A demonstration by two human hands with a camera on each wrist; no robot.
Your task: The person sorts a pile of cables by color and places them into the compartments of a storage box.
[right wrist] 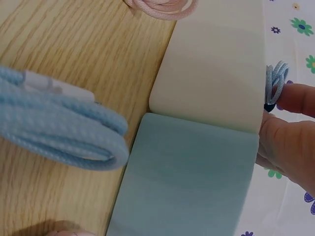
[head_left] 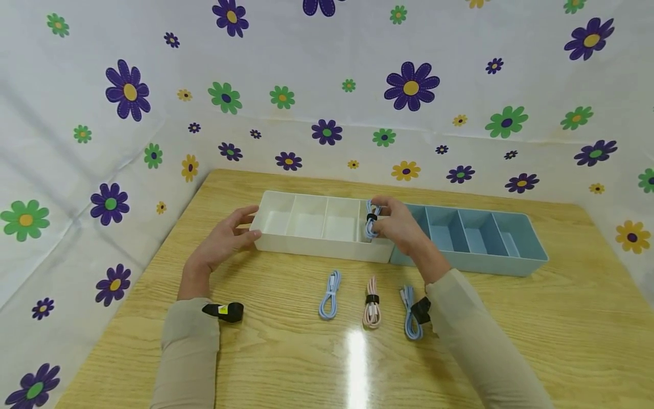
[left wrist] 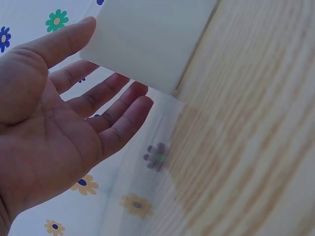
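Observation:
My right hand (head_left: 401, 228) pinches a coiled light-blue cable (head_left: 370, 228), bound with a black strap, at the rightmost compartment of a white divided box (head_left: 317, 245). In the right wrist view the top of this cable (right wrist: 277, 81) shows above the box's rim, between thumb and finger. At the box's left end is my left hand (head_left: 223, 241), its thumb against the end wall and its other fingers spread loosely behind. The left wrist view shows this hand (left wrist: 64, 118) with an uncovered palm beside the white end wall (left wrist: 147, 44). The three white compartments to the left hold nothing visible.
A blue divided box (head_left: 470, 262) adjoins the white one on the right. In front lie a blue coiled cable (head_left: 327, 307), a pink one with a black strap (head_left: 369, 322) and another blue one (head_left: 409, 326) near the right wrist. Flowered cloth (head_left: 306, 68) hangs behind the wooden table (head_left: 276, 352).

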